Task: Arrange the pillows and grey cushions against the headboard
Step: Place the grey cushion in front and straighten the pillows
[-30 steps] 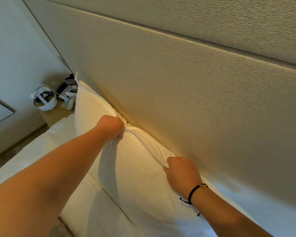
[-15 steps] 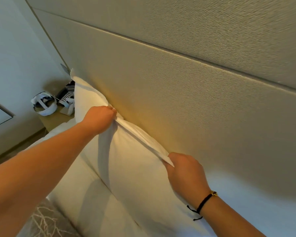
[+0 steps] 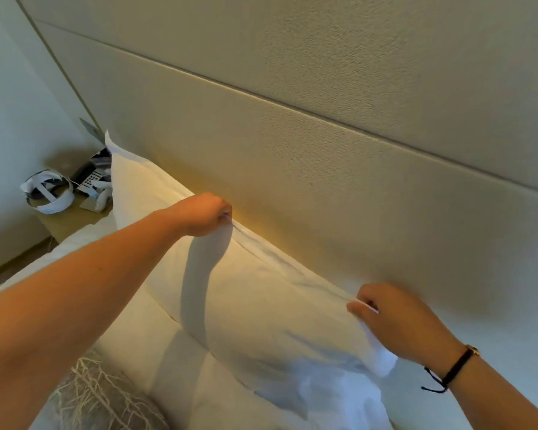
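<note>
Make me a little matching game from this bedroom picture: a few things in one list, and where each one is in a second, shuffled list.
Things:
1. white pillow
2. grey cushion
3. black bracelet
4. white headset

Places:
A. on the bedside table
B. on the right wrist
C. standing against the headboard, top edge pinched by the left hand and right hand
D. on the bed, bottom left of the view

Pairs: 1-C, 2-D, 3-B, 4-A
</note>
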Motion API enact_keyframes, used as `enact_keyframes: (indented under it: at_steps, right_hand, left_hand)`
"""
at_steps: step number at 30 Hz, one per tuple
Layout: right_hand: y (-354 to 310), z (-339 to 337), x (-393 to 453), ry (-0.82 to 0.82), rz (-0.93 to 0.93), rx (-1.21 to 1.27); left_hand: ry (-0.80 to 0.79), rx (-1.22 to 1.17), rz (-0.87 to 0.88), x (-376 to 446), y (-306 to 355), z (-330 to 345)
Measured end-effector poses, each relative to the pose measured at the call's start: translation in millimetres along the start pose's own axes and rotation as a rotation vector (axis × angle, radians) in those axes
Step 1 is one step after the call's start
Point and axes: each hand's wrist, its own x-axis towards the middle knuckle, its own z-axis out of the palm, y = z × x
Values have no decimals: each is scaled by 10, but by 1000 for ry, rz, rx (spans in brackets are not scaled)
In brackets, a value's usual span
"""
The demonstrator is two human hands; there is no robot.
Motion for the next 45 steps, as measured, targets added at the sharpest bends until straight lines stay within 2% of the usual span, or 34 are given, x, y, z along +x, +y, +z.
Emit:
enact_keyframes:
  at_steps: [3, 7, 14, 17, 20, 23, 28, 37, 42, 45]
  right_hand:
    - [72, -8, -153, 164, 43, -90]
    - [19, 172, -151, 334, 55, -395]
    - [-27, 537, 37, 105, 140, -474]
    - [-119, 522, 96, 172, 104, -392]
    - [-332, 483, 231, 207, -6, -101]
    - [-593, 507, 405, 76, -148, 132]
    - [-1007, 711, 881, -74, -280, 155]
    - [-1911, 989, 2118, -122, -286, 364]
    - [-2346, 1141, 2803, -188, -207, 402]
    - [-2583, 1230, 3090, -189, -199, 509]
  left_hand:
    - [78, 112, -10, -19, 90, -34]
    - [187, 252, -76, -43, 198, 45]
    - [315, 212, -237, -124, 337, 310]
    - [252, 145, -284, -139, 310, 419]
    - [114, 66, -316, -134, 187, 524]
    - [49, 42, -297, -165, 79, 603]
    - [-36, 54, -275, -166, -189, 625]
    - [-32, 83, -349, 51, -978, 642]
    - [40, 78, -383, 268, -1444, 591]
    - [76, 109, -405, 368, -1700, 533]
